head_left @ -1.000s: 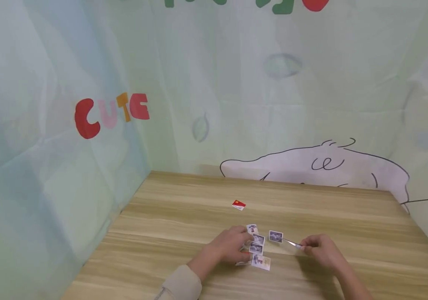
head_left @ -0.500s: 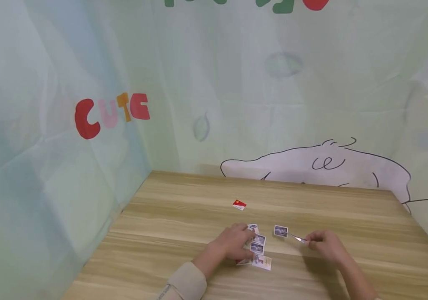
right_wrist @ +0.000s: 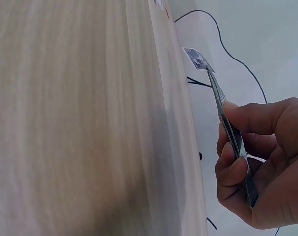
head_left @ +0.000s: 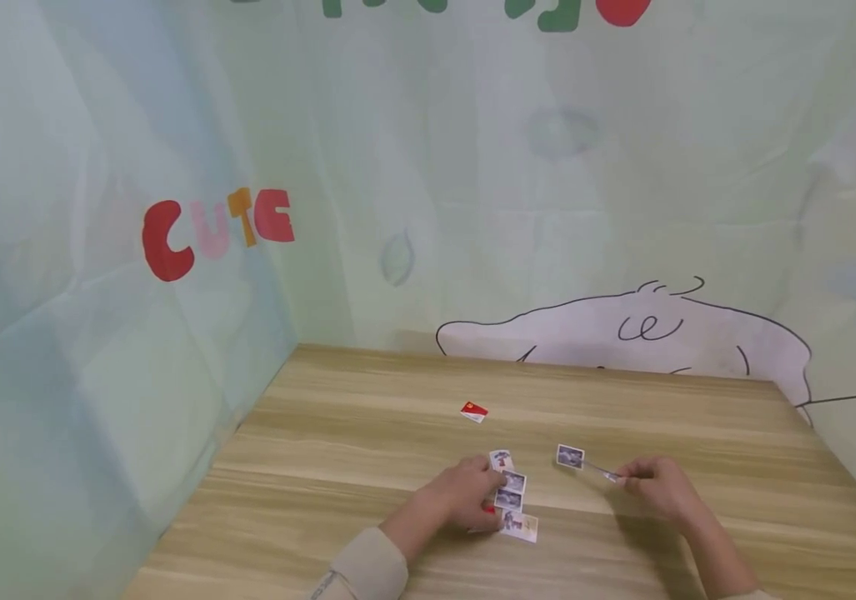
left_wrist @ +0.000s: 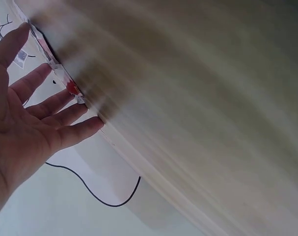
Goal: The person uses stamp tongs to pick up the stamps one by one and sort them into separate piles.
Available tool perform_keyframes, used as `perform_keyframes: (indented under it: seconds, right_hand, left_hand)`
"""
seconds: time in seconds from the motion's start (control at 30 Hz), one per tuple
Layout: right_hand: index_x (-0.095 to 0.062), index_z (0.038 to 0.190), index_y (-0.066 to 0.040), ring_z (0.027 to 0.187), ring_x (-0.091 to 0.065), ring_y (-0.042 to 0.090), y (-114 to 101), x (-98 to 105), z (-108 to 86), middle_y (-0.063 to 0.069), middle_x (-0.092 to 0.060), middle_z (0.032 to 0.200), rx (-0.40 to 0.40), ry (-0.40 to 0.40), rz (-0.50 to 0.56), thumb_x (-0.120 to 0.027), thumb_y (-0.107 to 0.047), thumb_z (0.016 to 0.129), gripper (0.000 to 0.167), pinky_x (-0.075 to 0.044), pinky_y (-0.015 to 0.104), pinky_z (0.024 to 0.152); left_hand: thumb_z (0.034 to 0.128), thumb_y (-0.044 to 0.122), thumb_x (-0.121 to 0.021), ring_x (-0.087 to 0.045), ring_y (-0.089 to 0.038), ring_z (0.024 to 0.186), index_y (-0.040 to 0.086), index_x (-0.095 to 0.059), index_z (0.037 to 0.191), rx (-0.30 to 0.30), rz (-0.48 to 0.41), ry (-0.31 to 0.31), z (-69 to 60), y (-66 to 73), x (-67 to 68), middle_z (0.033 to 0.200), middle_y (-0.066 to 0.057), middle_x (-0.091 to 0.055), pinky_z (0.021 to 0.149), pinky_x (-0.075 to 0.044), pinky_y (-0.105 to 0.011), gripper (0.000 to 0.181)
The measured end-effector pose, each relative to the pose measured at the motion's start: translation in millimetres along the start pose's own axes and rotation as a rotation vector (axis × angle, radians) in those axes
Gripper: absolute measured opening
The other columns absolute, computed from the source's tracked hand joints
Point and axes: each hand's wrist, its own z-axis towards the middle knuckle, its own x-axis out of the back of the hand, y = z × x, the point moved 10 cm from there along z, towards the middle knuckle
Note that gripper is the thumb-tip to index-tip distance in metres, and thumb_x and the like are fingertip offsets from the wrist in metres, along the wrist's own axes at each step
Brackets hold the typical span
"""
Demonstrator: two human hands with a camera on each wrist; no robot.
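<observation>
1. One small, dark-printed, white-bordered paper rectangle (head_left: 570, 456) hangs above the wood-grain table (head_left: 367, 417), its edge in silver metal tweezers (right_wrist: 231, 131) pinched by the right hand (head_left: 656, 485).
2. The left hand (head_left: 463, 493), fingers spread, touches flat, white-edged printed paper pieces (head_left: 509, 500).
3. Likely featherlight, easily creased; grip its border.

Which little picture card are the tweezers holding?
The head view's rightmost card, dark with a white border, pinched by tweezers in the right hand; two similar dark cards lie at the left hand.
</observation>
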Motion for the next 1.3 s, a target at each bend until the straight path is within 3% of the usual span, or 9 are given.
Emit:
perform_keyframes:
  seconds: [0.53,0.83,1.3]
  right_hand:
    - [-0.064,0.092,0.008,0.077,-0.05,0.021,10,7,1.4,0.008,-0.061,0.085,-0.027,0.011,0.003,-0.062,-0.003,0.081,0.016,-0.04,0.032,0.065]
    - [-0.065,0.088,0.01,0.071,-0.05,0.019,13,12,4.5,0.011,-0.062,0.08,0.017,0.036,-0.001,-0.061,0.001,0.08,0.012,-0.042,0.032,0.062]
    - [-0.065,0.092,0.009,0.073,-0.047,0.021,29,13,20.7,0.007,-0.058,0.079,-0.081,0.042,-0.017,-0.06,-0.006,0.083,0.018,-0.037,0.032,0.062]
  left_hand:
    - [0.0755,0.039,-0.073,-0.046,-0.012,0.091,0.016,-0.06,0.123,-0.024,0.032,0.003,-2.2,0.0,-0.5,0.106,0.001,-0.05,0.079,-0.043,-0.026,0.055]
    - [0.0752,0.037,-0.073,-0.045,-0.012,0.089,0.014,-0.061,0.12,-0.05,0.032,0.025,-1.1,-0.8,-1.7,0.106,0.0,-0.051,0.08,-0.041,-0.023,0.052]
    - [0.0759,0.038,-0.073,-0.044,-0.012,0.088,0.014,-0.061,0.121,-0.043,0.025,0.011,-1.1,0.7,-1.9,0.105,0.0,-0.05,0.08,-0.041,-0.023,0.053]
